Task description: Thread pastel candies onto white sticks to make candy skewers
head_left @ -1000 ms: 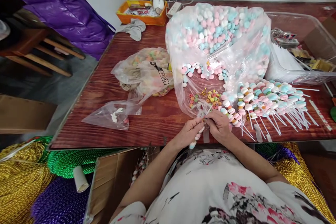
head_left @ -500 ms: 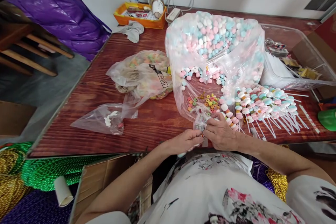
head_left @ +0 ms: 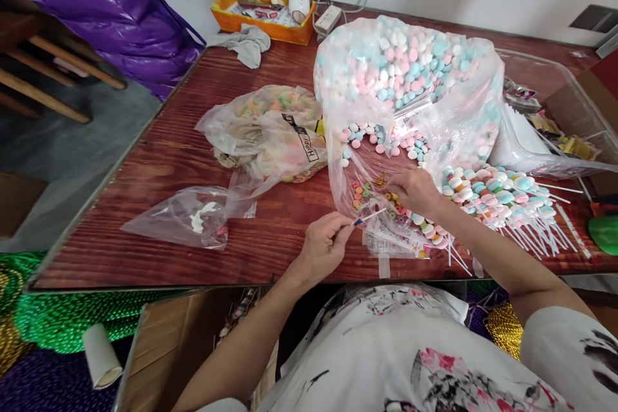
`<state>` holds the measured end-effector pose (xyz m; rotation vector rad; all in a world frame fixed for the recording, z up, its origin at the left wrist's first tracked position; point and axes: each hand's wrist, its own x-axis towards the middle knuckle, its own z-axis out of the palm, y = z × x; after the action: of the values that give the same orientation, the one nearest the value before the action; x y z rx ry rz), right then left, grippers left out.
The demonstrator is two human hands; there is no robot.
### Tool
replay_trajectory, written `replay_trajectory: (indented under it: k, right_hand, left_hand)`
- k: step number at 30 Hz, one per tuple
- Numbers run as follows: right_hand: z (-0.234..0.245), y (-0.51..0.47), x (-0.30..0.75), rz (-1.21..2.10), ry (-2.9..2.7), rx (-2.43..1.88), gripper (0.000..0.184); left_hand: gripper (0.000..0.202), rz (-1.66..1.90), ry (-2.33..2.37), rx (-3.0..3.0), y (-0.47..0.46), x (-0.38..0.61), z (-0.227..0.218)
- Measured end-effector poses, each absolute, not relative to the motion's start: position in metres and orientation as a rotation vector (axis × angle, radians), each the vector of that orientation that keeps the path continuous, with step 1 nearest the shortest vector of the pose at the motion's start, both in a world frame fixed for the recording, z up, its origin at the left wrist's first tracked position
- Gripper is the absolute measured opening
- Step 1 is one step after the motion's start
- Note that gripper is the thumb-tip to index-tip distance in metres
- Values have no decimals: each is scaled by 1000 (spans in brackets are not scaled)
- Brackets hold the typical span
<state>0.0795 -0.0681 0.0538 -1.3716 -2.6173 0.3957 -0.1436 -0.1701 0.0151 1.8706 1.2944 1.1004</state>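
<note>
Just past the floral shirt point(head_left: 367, 354), near the front edge of the reddish wooden table point(head_left: 164, 174), a thin white stick point(head_left: 374, 214) is held in the air, slim and straight, with a short blue part at the fingertips and its free end slanting up to the right. The left hand point(head_left: 324, 246) pinches it by that blue end, thumb and forefinger closed, the other fingers curled in. Just beside the stick, a crumpled clear wrapper point(head_left: 396, 241) with print on it lies flat.

A little farther off, the right hand point(head_left: 414, 190) reaches in palm down, its fingers drawn close together over a scatter of small coloured rings point(head_left: 361, 194). A gold tie point(head_left: 380, 179) lies right by its fingertips; whether they grip anything, I cannot tell. Under and past that forearm lies a heap of candy sticks point(head_left: 502, 190), pink, white and blue pieces threaded with their white ends pointing toward the near edge.

Beyond the hands sprawls a large clear bag point(head_left: 434, 71) full of pastel candies, with a smaller bag point(head_left: 270, 122) of rings left of it. Farthest back, near the wall, stands an orange tray point(head_left: 277, 32).
</note>
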Motion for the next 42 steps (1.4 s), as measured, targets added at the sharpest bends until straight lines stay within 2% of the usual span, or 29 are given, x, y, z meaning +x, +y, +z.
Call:
replay_trajectory:
  k: [4,9,14,20,22,25,28,30,35,42]
  right_hand:
    - [45,-47,63,180,-2755,-1657,32]
    - [33,-47,52,210,-2776,-1690,26]
    - [23,-39,77,426,-2475,-1511,21]
    - [35,-68,97,897,-1853,-1117,12]
    - [43,-92,89,902,-1767,-984,8]
    - [47,-127,73,741,-1987,-844,18]
    - [38,-146,63,490,-2165,-981,34]
    - [30,-150,64,486,-2163,-1070,38]
    - [21,-150,72,666,-2041,-1049,33]
    - [19,-160,71,601,-1966,-1090,29]
  left_hand:
    - [18,1067,1208,1116,-164,-141,21]
    - [30,1030,1145,657,-165,-139,22]
    - [28,1040,1135,631,-169,-137,17]
    - [30,1069,1181,633,-168,-124,12]
    - [30,1064,1185,677,-165,-115,13]
    - [32,1078,1154,721,-162,-100,18]
    - [33,1101,1144,732,-164,-91,24]
    - [31,1075,1148,767,-167,-89,26]
    - [25,1007,1147,890,-179,-89,23]
    - [29,1054,1242,963,-180,-85,24]
